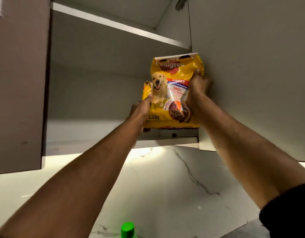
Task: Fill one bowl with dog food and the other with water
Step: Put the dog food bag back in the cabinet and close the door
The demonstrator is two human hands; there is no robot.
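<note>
Both hands, left hand and right hand, clasp "Pedigree" 1.2kg bag.

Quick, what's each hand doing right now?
Left hand: closed on the lower left side of the yellow dog food bag.
Right hand: closed on the bag's right side, at the open cabinet's lower shelf.

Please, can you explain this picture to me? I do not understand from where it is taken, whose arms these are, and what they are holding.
There is no machine. The camera sits on a person's head, so you see their own bare arms reaching up. The left hand and right hand grip a yellow plastic dog food bag from both sides, at the lower shelf of an open white wall cupboard. Below are a white marble-patterned wall and a bright green bottle cap.
</note>
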